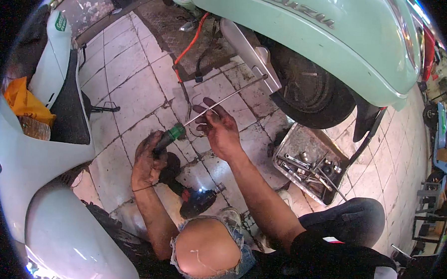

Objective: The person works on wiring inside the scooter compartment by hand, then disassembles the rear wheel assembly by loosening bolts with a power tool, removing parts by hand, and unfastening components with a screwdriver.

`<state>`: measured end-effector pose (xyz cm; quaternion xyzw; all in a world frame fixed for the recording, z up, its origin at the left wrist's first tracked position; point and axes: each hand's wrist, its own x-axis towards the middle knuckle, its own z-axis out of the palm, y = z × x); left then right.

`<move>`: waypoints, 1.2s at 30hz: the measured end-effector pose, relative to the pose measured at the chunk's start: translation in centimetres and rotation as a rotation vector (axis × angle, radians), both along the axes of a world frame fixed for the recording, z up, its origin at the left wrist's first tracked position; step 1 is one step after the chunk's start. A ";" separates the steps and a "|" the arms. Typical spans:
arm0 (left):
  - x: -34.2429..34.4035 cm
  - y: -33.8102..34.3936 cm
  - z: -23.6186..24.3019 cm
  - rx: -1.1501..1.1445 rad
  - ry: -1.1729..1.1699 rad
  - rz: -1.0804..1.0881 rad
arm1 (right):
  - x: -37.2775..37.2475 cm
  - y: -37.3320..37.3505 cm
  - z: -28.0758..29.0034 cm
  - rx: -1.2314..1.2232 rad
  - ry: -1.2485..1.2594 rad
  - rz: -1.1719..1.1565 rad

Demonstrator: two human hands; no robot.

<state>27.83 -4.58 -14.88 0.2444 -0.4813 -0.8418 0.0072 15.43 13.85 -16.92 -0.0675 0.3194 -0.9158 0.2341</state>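
A long screwdriver [224, 100] with a green and black handle is in my hands, its thin metal shaft slanting up to the right. My left hand [148, 158] is wrapped round the handle. Farther along, the fingers of my right hand [221, 132] loosely grip the shaft, some of them partly spread. The screwdriver's tip reaches the silver arm [249, 53] beside the rear wheel [310, 86] of a mint-green scooter [308, 31]. Whether the tip touches a fastener there is too small to tell.
A metal tray [311, 136] of sockets and wrenches stands right of my hands. Below them, a dark cordless power tool [198, 200] lies on the tiles. A white scooter [33, 166] fills the left side. An orange cable [192, 42] runs across a dark mat [163, 24].
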 end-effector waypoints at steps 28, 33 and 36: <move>-11.7 7.9 12.9 -1.633 -0.149 -0.754 | -1.3 -0.5 3.0 0.380 -0.132 -0.298; -13.3 6.8 13.2 -1.872 0.029 -0.989 | -2.4 0.2 3.7 -0.039 -0.218 -0.294; -13.3 6.7 13.1 -1.688 -0.079 -1.049 | -2.5 0.6 3.4 -0.087 -0.229 -0.234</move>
